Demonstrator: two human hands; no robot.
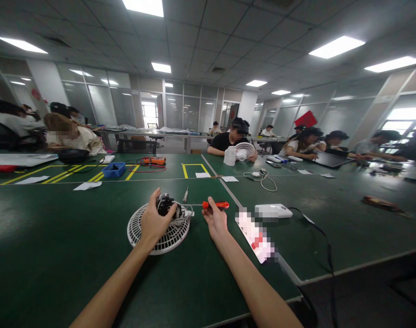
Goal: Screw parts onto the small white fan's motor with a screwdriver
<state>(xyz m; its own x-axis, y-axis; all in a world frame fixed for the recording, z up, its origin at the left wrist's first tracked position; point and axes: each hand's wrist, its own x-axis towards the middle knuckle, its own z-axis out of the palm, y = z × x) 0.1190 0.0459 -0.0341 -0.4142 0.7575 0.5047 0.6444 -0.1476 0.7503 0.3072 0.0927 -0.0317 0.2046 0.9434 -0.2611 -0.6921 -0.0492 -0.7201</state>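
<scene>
A round white fan grille (134, 228) lies on the green table with a dark fan motor (166, 204) and loose wires on top of it. My left hand (156, 223) is wrapped about the motor, thumb and fingers on either side. In my right hand (215, 221) is a screwdriver with an orange-red handle (221, 205); its thin shaft points left toward the motor. Whether the tip touches a screw is too small to tell. Just beyond the grille lies a small clear-handled screwdriver (185, 195).
Right of my hands lie a partly blurred phone-like slab (252, 237) and a white power bank (272, 211) with a black cable. Farther back are a blue bin (113, 170), an orange multimeter (154, 160) and paper slips. Across the table a person (225, 143) holds a white fan (244, 151).
</scene>
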